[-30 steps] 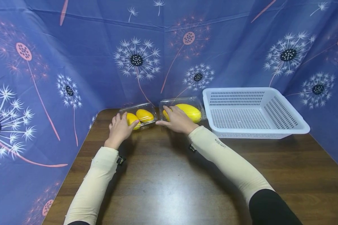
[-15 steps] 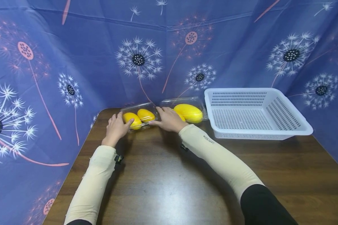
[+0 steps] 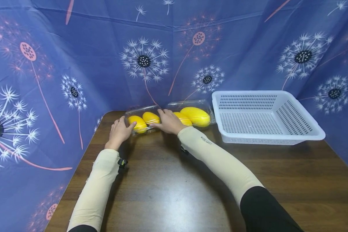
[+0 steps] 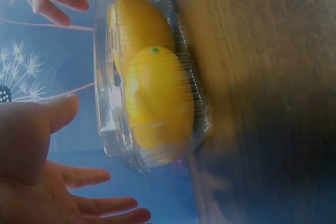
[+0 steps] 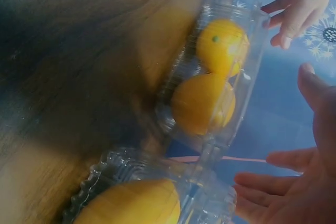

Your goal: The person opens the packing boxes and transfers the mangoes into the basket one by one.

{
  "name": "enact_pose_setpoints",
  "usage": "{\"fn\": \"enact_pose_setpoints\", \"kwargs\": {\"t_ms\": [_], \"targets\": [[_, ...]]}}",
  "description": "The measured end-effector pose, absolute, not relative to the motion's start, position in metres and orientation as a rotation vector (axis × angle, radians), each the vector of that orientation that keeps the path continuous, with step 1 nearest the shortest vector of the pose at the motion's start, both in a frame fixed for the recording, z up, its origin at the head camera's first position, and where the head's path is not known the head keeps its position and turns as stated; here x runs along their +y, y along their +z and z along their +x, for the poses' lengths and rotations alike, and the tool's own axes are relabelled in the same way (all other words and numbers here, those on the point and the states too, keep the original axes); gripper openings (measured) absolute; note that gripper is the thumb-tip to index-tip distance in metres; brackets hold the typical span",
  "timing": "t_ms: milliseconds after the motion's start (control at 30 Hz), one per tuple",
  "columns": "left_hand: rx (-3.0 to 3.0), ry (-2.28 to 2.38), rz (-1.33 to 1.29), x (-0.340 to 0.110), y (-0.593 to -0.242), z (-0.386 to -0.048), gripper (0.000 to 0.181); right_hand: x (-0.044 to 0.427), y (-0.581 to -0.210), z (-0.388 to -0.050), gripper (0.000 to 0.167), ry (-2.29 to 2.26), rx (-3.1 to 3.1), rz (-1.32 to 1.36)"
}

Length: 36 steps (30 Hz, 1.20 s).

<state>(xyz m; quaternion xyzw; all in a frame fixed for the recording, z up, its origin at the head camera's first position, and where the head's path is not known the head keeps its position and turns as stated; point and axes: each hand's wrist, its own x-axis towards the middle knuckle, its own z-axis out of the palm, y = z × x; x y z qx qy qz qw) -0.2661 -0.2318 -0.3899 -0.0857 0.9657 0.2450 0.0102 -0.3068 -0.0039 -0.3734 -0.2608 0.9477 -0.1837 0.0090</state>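
Two clear plastic boxes with yellow fruit sit side by side at the table's far edge. In the left box (image 3: 142, 110) are two oval yellow fruits (image 3: 137, 124), one showing a green tip in the left wrist view. The right box (image 3: 188, 103) contains a long, mango-like yellow fruit (image 3: 195, 116) and a second yellow one (image 3: 183, 119). My left hand (image 3: 119, 132) is at the left box's left end, fingers spread. At its other end, in front of where the boxes meet, is my right hand (image 3: 169, 122), fingers extended. Whether either hand touches the plastic is unclear.
A white slotted plastic basket (image 3: 266, 136) stands to the right of the boxes on the brown wooden table (image 3: 168, 180). A blue dandelion-print cloth (image 3: 104, 51) hangs close behind the table and along its sides.
My right hand has moved left from over the right box to the left box's right end. My left hand has drawn slightly left, uncovering the fruit beneath it.
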Motion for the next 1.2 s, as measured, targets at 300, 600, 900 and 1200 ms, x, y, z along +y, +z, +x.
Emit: {"fn": "enact_pose_setpoints", "kwargs": {"t_ms": [300,600,900,1200], "targets": [[2.99,0.823,-0.302,-0.232,-0.393,-0.269,0.083,-0.02,-0.375,-0.308,0.085,-0.522,2.945,-0.783],[2.98,0.858,-0.322,-0.231,-0.397,-0.271,0.084,-0.031,-0.384,-0.311,0.083,-0.422,2.96,-0.669],[2.954,0.884,-0.334,-0.231,-0.402,-0.273,0.082,-0.036,-0.389,-0.312,0.082,-0.426,2.949,-0.668],[2.953,0.934,-0.36,-0.231,-0.404,-0.274,0.079,-0.041,-0.388,-0.31,0.078,-0.424,2.947,-0.686]]}}
